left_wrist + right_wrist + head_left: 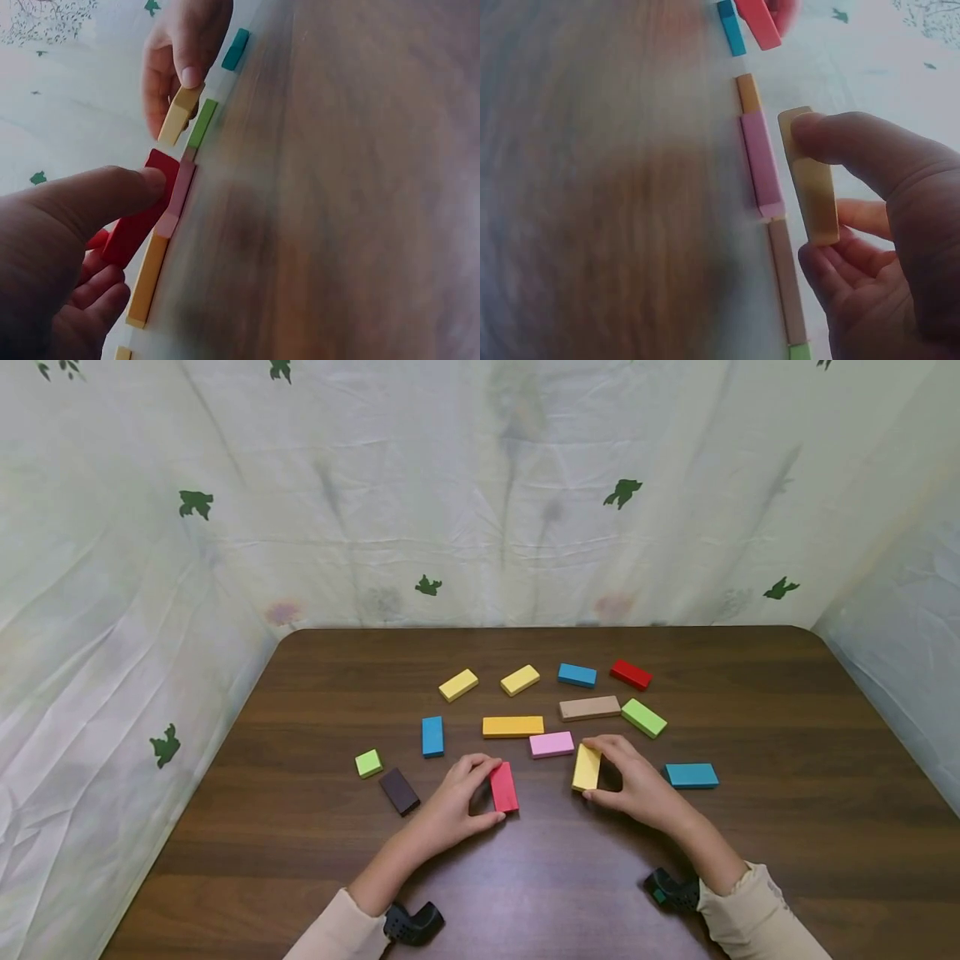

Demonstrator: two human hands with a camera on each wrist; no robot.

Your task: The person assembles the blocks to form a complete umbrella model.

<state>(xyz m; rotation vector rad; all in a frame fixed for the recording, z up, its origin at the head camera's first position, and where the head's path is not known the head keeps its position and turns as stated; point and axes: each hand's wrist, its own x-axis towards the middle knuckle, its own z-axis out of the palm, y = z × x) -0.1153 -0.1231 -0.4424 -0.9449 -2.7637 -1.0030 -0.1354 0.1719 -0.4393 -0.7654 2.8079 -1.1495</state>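
My left hand [456,802] pinches a pinkish-red block [505,787] by its two ends, thumb at the near end and fingers at the far one. In the left wrist view the thumb lies against the red block [139,225]. To the right, my right hand [639,785] grips a yellow block [587,767] the same way, thumb nearest me. The right wrist view shows this yellow block [814,191] between thumb and fingertips. A pink block [551,744] lies on the table just beyond the yellow one, with a long orange-yellow block [513,727] behind it.
Scattered around on the brown table [750,693] are blue blocks [432,737], a dark block [400,791], a small green block [368,763], a tan block [589,708], a green block [643,717] and a red block [631,675]. Another blue block [691,776] lies beside the right hand.
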